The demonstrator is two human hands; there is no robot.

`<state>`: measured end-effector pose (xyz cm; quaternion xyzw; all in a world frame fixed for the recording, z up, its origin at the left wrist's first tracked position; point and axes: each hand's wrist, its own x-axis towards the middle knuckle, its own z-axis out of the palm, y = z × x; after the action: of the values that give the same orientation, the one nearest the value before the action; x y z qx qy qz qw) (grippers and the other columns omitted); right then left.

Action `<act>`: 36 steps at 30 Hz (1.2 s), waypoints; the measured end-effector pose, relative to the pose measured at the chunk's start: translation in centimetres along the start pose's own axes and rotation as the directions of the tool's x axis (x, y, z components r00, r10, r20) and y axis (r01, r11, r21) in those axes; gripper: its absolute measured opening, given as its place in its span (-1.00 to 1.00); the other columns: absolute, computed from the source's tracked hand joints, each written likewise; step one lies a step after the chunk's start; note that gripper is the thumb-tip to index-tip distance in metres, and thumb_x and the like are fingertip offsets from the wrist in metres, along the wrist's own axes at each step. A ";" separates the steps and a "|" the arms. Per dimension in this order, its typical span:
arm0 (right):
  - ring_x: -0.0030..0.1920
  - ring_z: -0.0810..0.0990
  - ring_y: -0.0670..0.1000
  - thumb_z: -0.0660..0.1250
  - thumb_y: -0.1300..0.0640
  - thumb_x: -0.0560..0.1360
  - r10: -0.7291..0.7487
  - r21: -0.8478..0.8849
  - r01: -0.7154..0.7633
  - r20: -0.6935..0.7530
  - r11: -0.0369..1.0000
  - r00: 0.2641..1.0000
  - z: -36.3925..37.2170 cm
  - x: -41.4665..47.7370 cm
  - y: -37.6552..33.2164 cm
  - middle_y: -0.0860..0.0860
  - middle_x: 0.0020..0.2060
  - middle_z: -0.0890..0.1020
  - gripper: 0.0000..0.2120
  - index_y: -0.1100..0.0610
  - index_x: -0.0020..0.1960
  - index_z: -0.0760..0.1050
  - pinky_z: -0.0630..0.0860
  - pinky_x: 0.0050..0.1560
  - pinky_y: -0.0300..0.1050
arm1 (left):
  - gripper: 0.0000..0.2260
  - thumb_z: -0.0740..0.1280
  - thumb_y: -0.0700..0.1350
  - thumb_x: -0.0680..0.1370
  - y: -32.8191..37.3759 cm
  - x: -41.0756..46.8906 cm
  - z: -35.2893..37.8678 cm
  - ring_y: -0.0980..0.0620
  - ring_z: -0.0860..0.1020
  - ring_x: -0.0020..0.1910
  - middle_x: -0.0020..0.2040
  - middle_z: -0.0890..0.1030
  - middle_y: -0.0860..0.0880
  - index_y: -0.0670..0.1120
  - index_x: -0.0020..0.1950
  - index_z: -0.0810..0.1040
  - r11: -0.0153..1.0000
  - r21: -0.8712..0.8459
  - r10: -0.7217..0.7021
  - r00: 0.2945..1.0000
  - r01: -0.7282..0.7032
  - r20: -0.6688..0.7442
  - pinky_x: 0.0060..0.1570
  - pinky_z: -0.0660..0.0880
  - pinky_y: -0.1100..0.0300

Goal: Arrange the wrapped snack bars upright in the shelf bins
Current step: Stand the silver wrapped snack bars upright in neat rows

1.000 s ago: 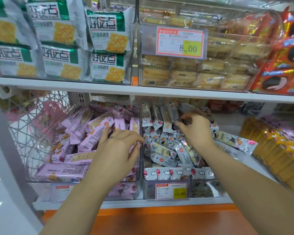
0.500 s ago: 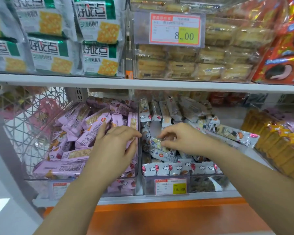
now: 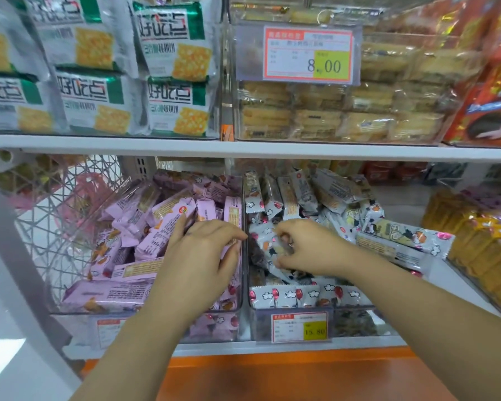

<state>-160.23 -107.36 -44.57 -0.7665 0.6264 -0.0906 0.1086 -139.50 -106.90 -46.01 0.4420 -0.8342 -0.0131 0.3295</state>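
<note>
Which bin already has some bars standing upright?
The right bin, holding white wrapped bars: several stand upright at its back, while pink bars in the left bin lie jumbled.

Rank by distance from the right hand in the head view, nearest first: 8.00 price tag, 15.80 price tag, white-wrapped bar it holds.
1. white-wrapped bar, pinched in the right hand
2. 15.80 price tag, bin front below
3. 8.00 price tag, upper shelf

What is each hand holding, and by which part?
Right hand pinches a white-wrapped bar by its right end. Left hand rests on the pink bars; any grip cannot be told.
</note>
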 end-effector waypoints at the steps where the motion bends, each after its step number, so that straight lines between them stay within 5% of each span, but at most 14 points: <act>1: -0.33 0.46 -0.10 0.41 0.08 0.44 -0.007 0.097 0.014 -0.067 0.995 0.998 -0.3 -0.7 -0.1 -0.04 -0.28 0.50 -0.78 -0.02 -0.14 0.33 0.43 -0.36 -0.15 | -0.85 0.30 -0.10 0.54 0.1 0.0 -0.1 0.11 0.53 0.10 0.02 0.61 0.18 0.08 0.05 0.60 1.000 -0.001 -0.004 1.000 0.004 0.002 0.40 -0.07 0.04; 4: -0.33 0.56 -0.11 0.35 0.19 0.47 0.061 0.398 0.075 -0.318 0.914 0.946 -1.8 -2.9 -0.4 -0.06 -0.20 0.59 -0.62 -0.09 0.17 0.30 0.55 -0.36 -0.17 | -0.84 0.33 -0.13 0.53 0.2 -0.1 -0.2 0.09 0.53 0.10 0.02 0.61 0.17 0.07 0.05 0.60 1.000 -0.007 -0.013 1.000 0.013 0.005 0.40 -0.09 0.06; 7: -0.11 0.61 -0.01 0.37 0.27 0.46 0.161 0.534 0.205 -0.558 0.820 0.814 -2.6 -3.3 0.2 -0.06 -0.06 0.59 -0.66 -0.13 0.00 0.37 0.58 -0.17 -0.22 | -0.84 0.32 -0.12 0.53 0.3 0.0 -0.2 0.09 0.52 0.11 0.03 0.61 0.16 0.07 0.06 0.60 1.000 0.001 -0.019 1.000 0.019 0.006 0.40 -0.09 0.06; 10: -0.06 0.57 -0.03 0.36 0.23 0.48 0.274 0.542 0.178 -0.649 0.821 0.709 -2.6 -1.8 0.5 -0.02 -0.03 0.58 -0.76 -0.04 0.04 0.43 0.46 -0.15 -0.32 | -0.83 0.30 -0.11 0.54 0.3 0.0 -0.4 0.11 0.51 0.12 0.06 0.60 0.17 0.08 0.08 0.60 1.000 0.004 -0.020 1.000 0.020 0.011 0.41 -0.11 0.07; 12: -0.25 0.54 -0.02 0.32 0.22 0.50 0.251 0.405 0.069 -0.680 0.912 0.689 -2.5 0.0 0.8 0.00 -0.16 0.58 -0.71 0.09 0.21 0.45 0.42 -0.29 -0.24 | -0.83 0.30 -0.11 0.54 0.4 0.0 -0.4 0.12 0.51 0.13 0.06 0.60 0.17 0.08 0.08 0.60 1.000 -0.001 -0.021 1.000 0.021 0.009 0.42 -0.12 0.08; 14: -0.35 0.52 0.01 0.30 0.24 0.51 0.161 0.252 0.025 -0.687 0.967 0.709 -2.3 1.7 1.0 0.05 -0.17 0.59 -0.67 0.10 0.26 0.43 0.40 -0.37 -0.17 | -0.83 0.30 -0.11 0.54 0.5 0.0 -0.3 0.12 0.51 0.12 0.05 0.60 0.17 0.08 0.08 0.60 1.000 -0.010 -0.017 1.000 0.017 0.003 0.43 -0.11 0.06; 18: 0.15 0.51 0.16 0.34 0.06 0.47 0.043 0.019 -0.040 -0.545 0.999 0.837 -1.5 3.8 1.7 0.09 0.14 0.57 -0.60 0.09 0.29 0.44 0.41 0.24 0.11 | -0.85 0.30 -0.09 0.54 -0.1 0.0 -0.2 0.13 0.51 0.10 0.04 0.60 0.19 0.09 0.07 0.60 1.000 -0.023 -0.020 1.000 0.020 -0.016 0.45 -0.07 0.01; 22: 0.33 0.37 0.13 0.24 -0.22 0.48 0.078 -0.083 -0.129 -0.456 0.988 0.887 -1.6 3.4 2.1 0.06 0.29 0.47 -0.45 0.02 0.38 0.33 0.23 0.38 0.16 | -0.85 0.30 -0.08 0.55 -0.3 0.0 -0.2 0.12 0.51 0.12 0.06 0.60 0.18 0.09 0.07 0.59 1.000 -0.011 -0.014 1.000 0.013 -0.013 0.44 -0.09 0.02; 28: 0.45 0.22 0.12 0.22 -0.22 0.50 0.046 -0.084 -0.082 -0.361 0.993 0.932 -2.2 2.8 2.5 0.03 0.45 0.28 -0.36 0.01 0.49 0.15 0.17 0.43 0.16 | -0.84 0.30 -0.10 0.54 0.0 0.0 -0.2 0.11 0.51 0.12 0.06 0.60 0.17 0.08 0.07 0.59 1.000 0.003 -0.009 1.000 0.009 0.009 0.44 -0.07 -0.01; 36: 0.30 0.45 0.01 0.29 -0.07 0.52 -0.021 -0.024 0.012 -0.423 1.000 0.906 -2.5 1.3 2.5 -0.04 0.33 0.45 -0.49 -0.03 0.44 0.29 0.37 0.32 0.07 | -0.84 0.31 -0.12 0.53 0.4 0.0 -0.1 0.10 0.53 0.09 0.04 0.62 0.16 0.06 0.06 0.60 1.000 0.013 -0.008 1.000 0.007 0.022 0.43 -0.09 0.01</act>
<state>-163.00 -109.27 -42.87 -0.7350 0.6295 -0.2489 -0.0387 -139.77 -106.61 -45.77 0.4471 -0.8362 -0.0138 0.3173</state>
